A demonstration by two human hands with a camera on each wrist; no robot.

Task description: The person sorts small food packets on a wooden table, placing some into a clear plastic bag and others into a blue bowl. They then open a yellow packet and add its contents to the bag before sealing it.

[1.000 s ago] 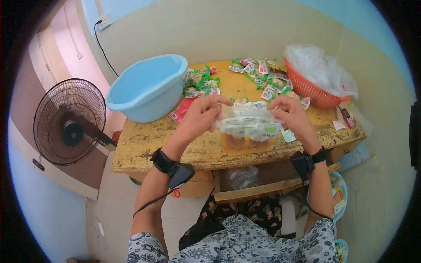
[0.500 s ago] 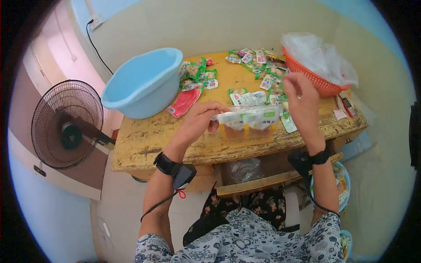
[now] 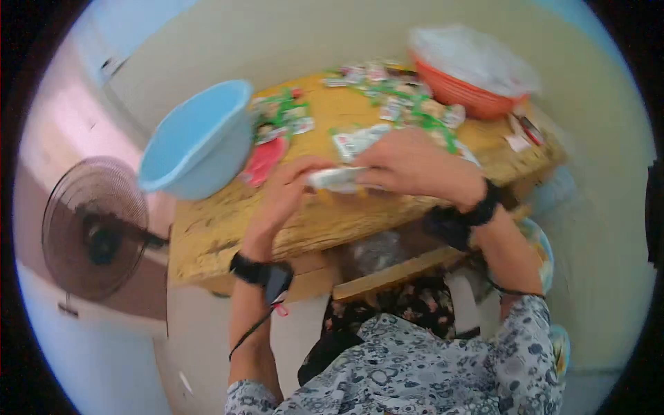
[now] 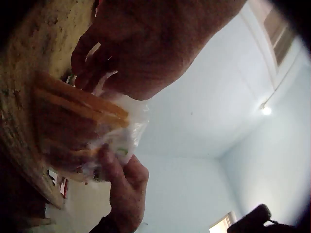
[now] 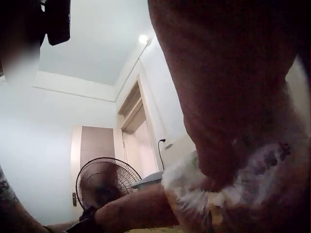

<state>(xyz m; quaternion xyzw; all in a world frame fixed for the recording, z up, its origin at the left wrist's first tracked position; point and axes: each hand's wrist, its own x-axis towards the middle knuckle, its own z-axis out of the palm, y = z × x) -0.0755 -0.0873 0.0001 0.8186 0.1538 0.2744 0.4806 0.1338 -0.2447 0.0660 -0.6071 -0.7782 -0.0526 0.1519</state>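
Between both hands is a clear plastic bag (image 3: pixel 332 180) with white printed pieces near its top; orange-brown contents show low in the bag (image 4: pixel 73 126) in the left wrist view. My left hand (image 3: pixel 282 197) holds its left end. My right hand (image 3: pixel 423 166) reaches across its top, and in the left wrist view the right hand's thumb (image 4: pixel 109 162) presses the plastic. The bag is over the front part of the worn yellow table (image 3: pixel 228 232). Just behind it lies a white packet (image 3: pixel 356 142).
A blue basin (image 3: pixel 221 162) stands at the table's left, a red flat packet (image 3: pixel 266 159) beside it. Small green-and-white packets (image 3: pixel 415 104) are scattered at the back. An orange basket (image 3: pixel 460 93) holds clear bags. Below, a drawer (image 3: pixel 391 271) stands pulled out. A fan (image 3: pixel 97 228) is at left.
My right hand lifted off the bag's right side, then came left onto its top. The bag's upper part now appears lower and narrower. The head view has shifted and blurred.
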